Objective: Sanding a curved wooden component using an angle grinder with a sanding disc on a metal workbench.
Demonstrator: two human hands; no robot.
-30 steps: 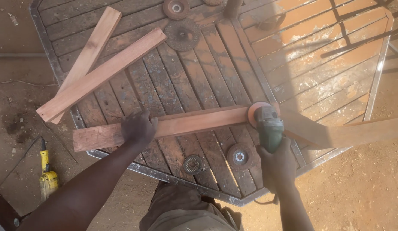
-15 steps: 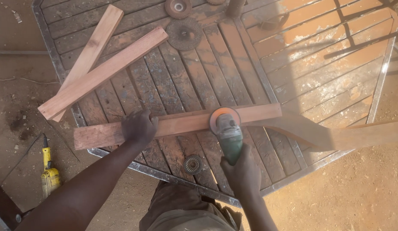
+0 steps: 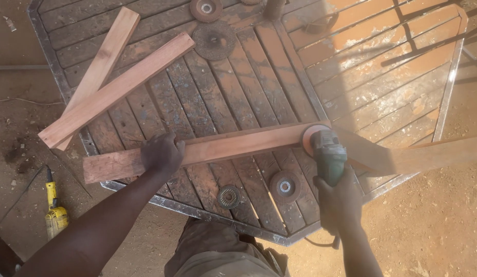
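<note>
Left hand [image 3: 163, 154]: bare, no glove, no ring visible.
Right hand [image 3: 339, 201]: bare, no glove.
Forearms: bare behind both hands, no sleeves visible.
Trousers [image 3: 218, 254]: olive-brown fabric, dusty, creased, between the forearms.

Between our left hand [image 3: 161, 154] and the grinder [image 3: 328, 154] the long plank [image 3: 238, 146] lies bare, so we find free passage along it. Nearer us, a wire cup brush [image 3: 228, 196] and a flap disc [image 3: 284, 187] clutter the counter [image 3: 156, 102]. Beyond, two crossed boards [image 3: 110, 87] block the left; loose discs [image 3: 213, 40] sit at the far edge.
</note>
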